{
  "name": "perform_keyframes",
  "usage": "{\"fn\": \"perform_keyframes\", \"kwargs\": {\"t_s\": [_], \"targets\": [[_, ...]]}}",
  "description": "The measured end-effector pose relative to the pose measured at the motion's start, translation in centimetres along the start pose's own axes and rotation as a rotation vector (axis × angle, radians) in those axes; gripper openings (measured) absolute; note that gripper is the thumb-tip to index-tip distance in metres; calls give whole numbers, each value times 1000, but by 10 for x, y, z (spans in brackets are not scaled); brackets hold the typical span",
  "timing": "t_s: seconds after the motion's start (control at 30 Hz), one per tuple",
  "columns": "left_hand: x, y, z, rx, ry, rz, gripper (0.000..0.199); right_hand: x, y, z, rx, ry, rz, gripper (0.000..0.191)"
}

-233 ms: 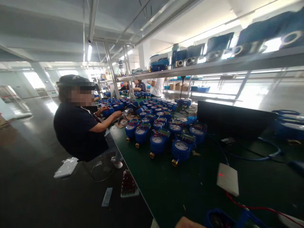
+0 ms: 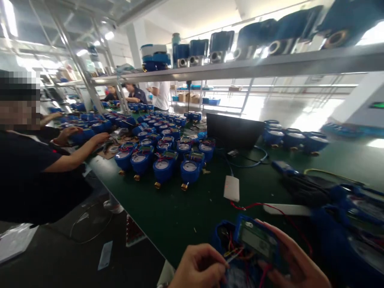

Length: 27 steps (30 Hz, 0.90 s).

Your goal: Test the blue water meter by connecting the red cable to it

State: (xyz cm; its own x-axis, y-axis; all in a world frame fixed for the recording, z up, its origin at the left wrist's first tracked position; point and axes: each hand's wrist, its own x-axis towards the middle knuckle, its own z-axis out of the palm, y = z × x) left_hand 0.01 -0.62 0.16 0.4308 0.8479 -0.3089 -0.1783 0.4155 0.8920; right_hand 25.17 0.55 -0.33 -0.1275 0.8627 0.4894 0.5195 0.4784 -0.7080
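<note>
In the lower right of the head view, an opened blue water meter [image 2: 220,236] lies at the table's near side, with red, yellow and white wires coming out. My right hand [image 2: 300,256] is closed round a blue-framed display board [image 2: 256,242], which is tilted up beside the meter body. Just left of it, my left hand [image 2: 201,266] pinches a thin whitish wire [image 2: 235,256] between thumb and fingertips. Its far end runs in among the other wires. My fingers partly cover the meter's lower part.
Several blue meters [image 2: 190,170] stand in rows on the green table [image 2: 168,216]. A white box [image 2: 231,188] trails a red cable. Behind is a black screen [image 2: 234,130]. More meters [image 2: 360,236] sit at right. A co-worker [image 2: 30,168] works at left, under a loaded shelf [image 2: 228,72].
My view has swung right and down. Both hands and the opened meter now show, where before only part of one hand and the meter's edge appeared at the bottom.
</note>
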Motion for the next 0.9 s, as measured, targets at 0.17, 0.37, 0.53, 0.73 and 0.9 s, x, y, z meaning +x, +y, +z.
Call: {"fn": "perform_keyframes", "kwargs": {"t_s": [0.17, 0.37, 0.53, 0.73, 0.9], "targets": [[-8, 1, -3, -20, 5, 232, 36, 10, -21, 2, 75, -27, 32, 55], [-18, 8, 2, -58, 20, 199, 28, 17, -31, -4, -28, -112, 61, 52], [-25, 14, 7, -86, 53, 165, 31, 19, -40, -7, 49, -165, 158, 52], [-30, 18, 12, -76, 137, 126, 32, 19, -37, -3, 126, -230, 287, 55], [-29, 18, 14, -32, 192, 137, 33, 18, -31, -1, 207, -311, 365, 68]]}}
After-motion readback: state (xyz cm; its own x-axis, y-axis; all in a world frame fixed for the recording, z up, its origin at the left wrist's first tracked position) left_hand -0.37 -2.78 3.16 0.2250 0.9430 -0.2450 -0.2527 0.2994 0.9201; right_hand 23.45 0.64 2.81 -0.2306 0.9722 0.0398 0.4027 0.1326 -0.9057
